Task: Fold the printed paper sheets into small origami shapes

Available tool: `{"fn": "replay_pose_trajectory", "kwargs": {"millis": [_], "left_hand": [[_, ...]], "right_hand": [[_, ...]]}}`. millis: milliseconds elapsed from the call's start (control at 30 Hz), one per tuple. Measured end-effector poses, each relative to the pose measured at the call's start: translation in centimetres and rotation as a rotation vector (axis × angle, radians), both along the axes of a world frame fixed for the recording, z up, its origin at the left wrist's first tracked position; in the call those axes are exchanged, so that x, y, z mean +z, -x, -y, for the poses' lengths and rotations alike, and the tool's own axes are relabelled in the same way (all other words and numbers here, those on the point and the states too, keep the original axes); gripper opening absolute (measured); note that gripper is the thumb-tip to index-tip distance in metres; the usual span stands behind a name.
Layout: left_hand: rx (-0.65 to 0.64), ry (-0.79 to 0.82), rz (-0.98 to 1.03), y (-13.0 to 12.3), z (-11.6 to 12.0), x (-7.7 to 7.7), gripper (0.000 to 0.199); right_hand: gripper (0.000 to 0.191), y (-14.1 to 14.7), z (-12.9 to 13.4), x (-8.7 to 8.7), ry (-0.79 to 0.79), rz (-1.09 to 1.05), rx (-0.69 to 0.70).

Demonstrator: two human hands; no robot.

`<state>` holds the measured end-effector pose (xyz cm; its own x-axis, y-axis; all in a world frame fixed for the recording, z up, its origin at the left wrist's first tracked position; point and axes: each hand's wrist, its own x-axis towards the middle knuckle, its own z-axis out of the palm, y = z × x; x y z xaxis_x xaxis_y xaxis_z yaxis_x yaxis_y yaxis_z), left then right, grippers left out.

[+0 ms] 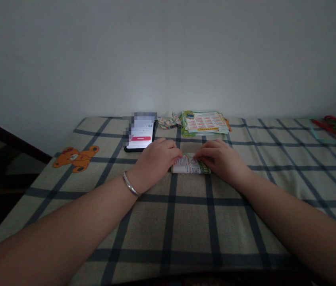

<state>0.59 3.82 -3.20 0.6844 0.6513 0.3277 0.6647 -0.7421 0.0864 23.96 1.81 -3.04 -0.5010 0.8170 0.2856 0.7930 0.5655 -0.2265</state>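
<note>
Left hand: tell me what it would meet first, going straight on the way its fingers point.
The left hand would first meet the folded paper it seems to touch, then probably the right hand; depth is unclear.

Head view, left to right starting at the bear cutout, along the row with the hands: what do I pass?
Bear cutout → bracelet → left hand → printed paper → right hand.

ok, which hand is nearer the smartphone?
Left. The left hand is at the smartphone's near right corner, though contact can't be judged; the right hand is farther right, at the opposite end of the folded printed paper.
</note>
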Motion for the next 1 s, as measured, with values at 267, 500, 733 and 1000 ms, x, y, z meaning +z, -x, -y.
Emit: {"fn": "replay_pose_trajectory", "kwargs": {"millis": [267,500,733,1000], "left_hand": [[-0.023,-0.004,-0.081,0.1,0.4,0.6,0.017],[0.003,-0.012,-0.163,0.1,1.3,1.4,0.020],[0.013,0.002,-0.166,0.2,1.5,1.6,0.025],[0.022,0.008,-0.222,0.1,2.1,2.2,0.030]], "right_hand": [[0.019,0.0,0.5,0.5,-0.049,0.094,0.043],[0.024,0.0,0.9,0.6,-0.073,0.135,0.046],[0.024,0.2,1.1,0.6,-0.108,0.189,0.015],[0.028,0.3,1.2,0.6,-0.100,0.190,0.006]]}}
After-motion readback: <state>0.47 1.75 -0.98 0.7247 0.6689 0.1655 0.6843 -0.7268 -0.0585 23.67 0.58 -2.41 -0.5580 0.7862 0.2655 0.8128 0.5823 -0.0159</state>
